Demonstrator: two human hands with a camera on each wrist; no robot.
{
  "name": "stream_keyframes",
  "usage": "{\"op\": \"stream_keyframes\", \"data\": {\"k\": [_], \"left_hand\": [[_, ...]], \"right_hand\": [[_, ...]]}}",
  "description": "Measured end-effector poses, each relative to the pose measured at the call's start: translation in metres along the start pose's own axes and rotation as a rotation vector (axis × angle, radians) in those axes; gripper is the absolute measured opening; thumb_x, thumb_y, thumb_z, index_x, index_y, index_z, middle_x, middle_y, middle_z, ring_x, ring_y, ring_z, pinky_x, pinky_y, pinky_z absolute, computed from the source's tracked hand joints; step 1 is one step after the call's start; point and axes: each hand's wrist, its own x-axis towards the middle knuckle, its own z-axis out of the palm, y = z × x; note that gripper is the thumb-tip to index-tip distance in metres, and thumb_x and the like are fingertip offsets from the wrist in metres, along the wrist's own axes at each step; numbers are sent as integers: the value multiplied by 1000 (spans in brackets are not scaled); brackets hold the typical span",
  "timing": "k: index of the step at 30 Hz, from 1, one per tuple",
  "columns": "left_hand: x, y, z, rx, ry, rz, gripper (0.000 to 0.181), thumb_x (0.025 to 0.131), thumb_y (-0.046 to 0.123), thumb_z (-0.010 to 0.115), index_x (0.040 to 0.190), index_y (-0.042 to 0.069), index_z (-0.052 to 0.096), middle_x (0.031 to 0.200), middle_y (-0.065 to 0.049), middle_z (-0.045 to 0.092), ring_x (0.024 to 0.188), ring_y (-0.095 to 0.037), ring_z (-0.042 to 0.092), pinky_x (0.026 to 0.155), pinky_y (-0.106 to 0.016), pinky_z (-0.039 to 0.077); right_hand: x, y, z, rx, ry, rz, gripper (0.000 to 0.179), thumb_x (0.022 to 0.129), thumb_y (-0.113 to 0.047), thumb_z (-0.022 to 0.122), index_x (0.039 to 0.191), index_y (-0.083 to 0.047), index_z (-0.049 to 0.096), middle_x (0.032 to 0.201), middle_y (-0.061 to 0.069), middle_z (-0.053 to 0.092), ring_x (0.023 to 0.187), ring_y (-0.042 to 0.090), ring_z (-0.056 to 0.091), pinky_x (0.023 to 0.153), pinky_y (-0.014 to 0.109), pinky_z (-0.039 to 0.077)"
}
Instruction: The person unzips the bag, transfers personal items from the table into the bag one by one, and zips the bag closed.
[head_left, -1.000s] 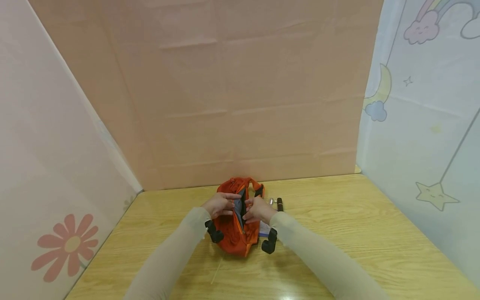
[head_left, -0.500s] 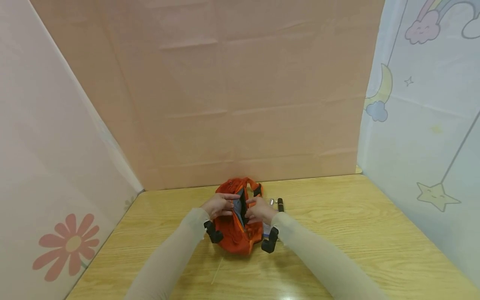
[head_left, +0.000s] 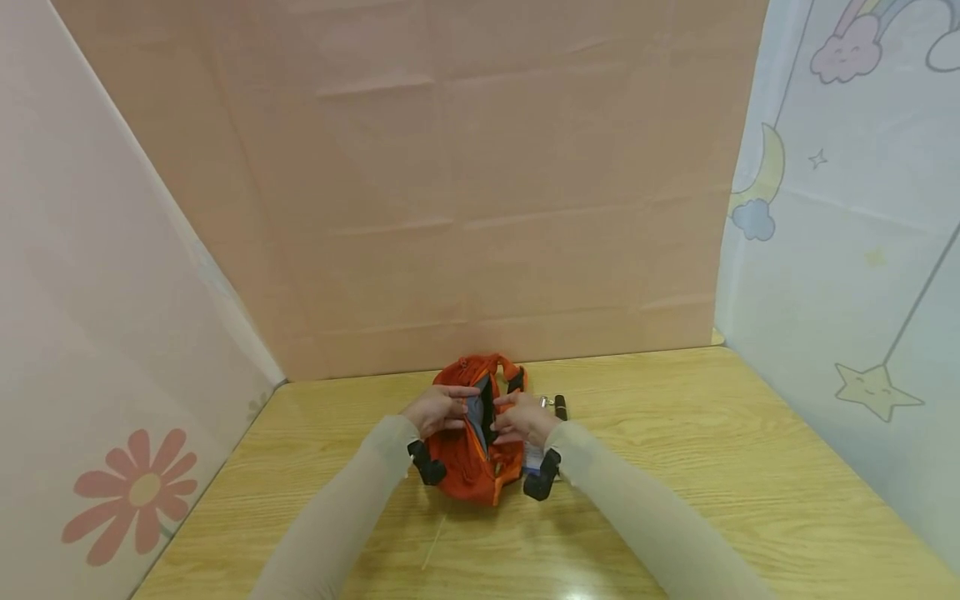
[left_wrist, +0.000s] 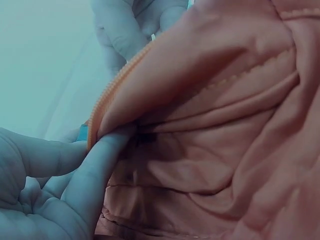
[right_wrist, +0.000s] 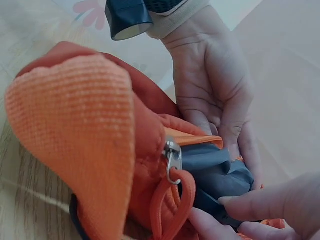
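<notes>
A red-orange bag (head_left: 465,475) with an orange zip and grey lining (head_left: 474,412) stands on the table, its zipped mouth parted. My left hand (head_left: 438,410) pinches the near zip edge, thumb on one side and fingers on the other, as the left wrist view shows. On the opposite edge my right hand (head_left: 520,418) grips, with a fingertip over the dark lining (right_wrist: 215,172) in the right wrist view. A metal zip pull (right_wrist: 173,150) with a cord loop (right_wrist: 187,197) hangs at one end of the opening. The inside of the bag is mostly hidden.
Right of the bag lie a flat white and blue item (head_left: 534,457) with a metal clip (head_left: 543,402), and a black cylinder (head_left: 560,407). A thin pale stick (head_left: 433,542) lies in front on the wooden table (head_left: 675,442). A peach cloth (head_left: 480,208) rises behind.
My right hand has shifted slightly to the right at the bag's far edge, and the bag's lower end has moved a little. My left hand stays in place.
</notes>
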Motion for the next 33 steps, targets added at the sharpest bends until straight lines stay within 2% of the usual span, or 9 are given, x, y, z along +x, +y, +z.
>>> {"op": "stream_keyframes", "data": {"k": [7, 10, 16, 23, 28, 33], "left_hand": [[0, 2, 1, -2, 5, -3, 46, 94, -5, 50, 137, 10, 57, 80, 0, 55, 59, -7, 51, 61, -22, 52], [0, 2, 1, -4, 10, -5, 46, 94, -6, 50, 136, 10, 58, 77, 0, 55, 58, -7, 51, 60, -22, 52], [2, 1, 1, -6, 10, -3, 45, 93, -7, 51, 135, 9, 59, 60, 3, 41, 55, -8, 45, 57, -22, 51], [2, 0, 1, -4, 6, -7, 45, 94, -6, 51, 135, 9, 58, 59, 3, 40, 55, -8, 44, 58, -22, 51], [1, -2, 0, -9, 6, 0, 45, 94, -6, 51, 136, 9, 58, 69, 1, 48, 62, -9, 51, 60, -22, 51], [1, -3, 0, -7, 6, 10, 45, 94, -5, 50, 136, 9, 57, 75, 0, 50, 60, -8, 50, 60, -22, 52]], "right_hand": [[-3, -2, 3, -47, 2, -10, 49, 89, 9, 58, 137, 8, 46, 98, 22, 60, 77, 24, 66, 74, 39, 58], [-4, -2, 4, -71, 3, -11, 47, 89, 7, 60, 134, 9, 47, 106, 25, 58, 80, 25, 68, 76, 39, 58], [-4, -2, 4, -78, -21, -16, 47, 89, 8, 59, 134, 12, 46, 127, 31, 50, 91, 29, 68, 80, 40, 57], [-3, -1, 3, -90, -34, -6, 45, 90, 10, 54, 135, 11, 46, 124, 31, 52, 97, 32, 65, 82, 42, 56], [-2, 0, 2, -99, -20, 7, 44, 89, 14, 52, 133, 11, 49, 124, 32, 54, 102, 36, 63, 81, 40, 56], [0, -1, 0, -111, -7, 28, 46, 86, 15, 55, 132, 8, 53, 123, 27, 58, 99, 33, 64, 78, 38, 57]]}}
